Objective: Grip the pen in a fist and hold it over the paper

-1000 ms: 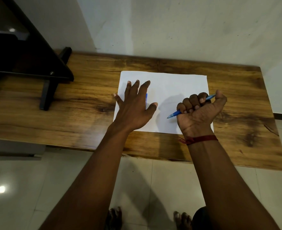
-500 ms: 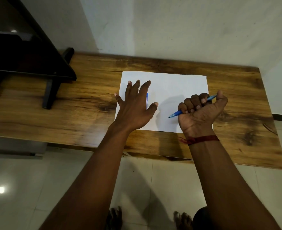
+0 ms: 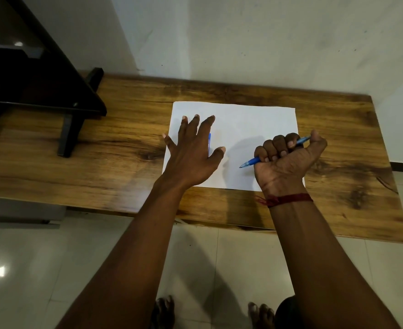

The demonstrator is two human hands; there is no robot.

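dim indoor light, soft shadows, bowed wide-angle edges

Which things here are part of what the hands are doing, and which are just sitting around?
In use:
- blue pen, gripped in the fist of the right hand
- white sheet of paper, with the left hand spread flat on it
- small blue thing showing beside the left hand's fingers; too hidden to name

Lying about:
- dark stand on the left of the wooden table

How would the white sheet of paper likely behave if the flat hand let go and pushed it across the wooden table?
The sheet of paper lies thin and flat, so it would probably slide easily on the smooth wooden table. Lifted by one edge, it would likely droop. With only the left hand pressing it, it looks light enough to shift.
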